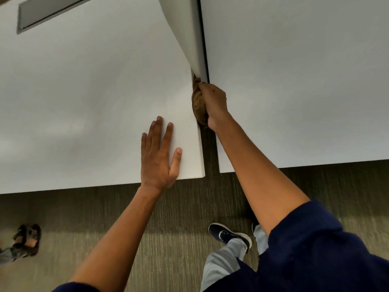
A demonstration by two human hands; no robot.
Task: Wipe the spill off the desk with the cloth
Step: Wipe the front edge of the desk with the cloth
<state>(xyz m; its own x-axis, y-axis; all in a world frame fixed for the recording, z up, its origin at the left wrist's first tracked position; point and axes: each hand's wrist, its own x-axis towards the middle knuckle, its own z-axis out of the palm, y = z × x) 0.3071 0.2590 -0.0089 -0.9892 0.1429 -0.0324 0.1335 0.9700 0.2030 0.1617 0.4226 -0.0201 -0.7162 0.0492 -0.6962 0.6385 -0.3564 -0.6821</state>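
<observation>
Two desks (pixel 84 91) — one cloth (pixel 199 102), two hands (pixel 157 157)

Two white desks (pixel 84 91) and (pixel 305 81), one either side of the fingers. One divider panel (pixel 185 28) beyond the fingertips. One brown cloth (pixel 197 102) inside the right hand's (pixel 212 102) fingers. Two hands, counting the left hand (pixel 157 157). One dark shoe (pixel 227 234), one sandalled foot (pixel 27 239).

Two desks side by side with an upright divider panel (pixel 185 32) between them: left hand (pixel 159 152) flat on the left desk (pixel 84 91) near its right front corner, right hand (pixel 212 102) pressing the cloth (pixel 197 106) against that desk's right edge, just before the panel's near end.
</observation>
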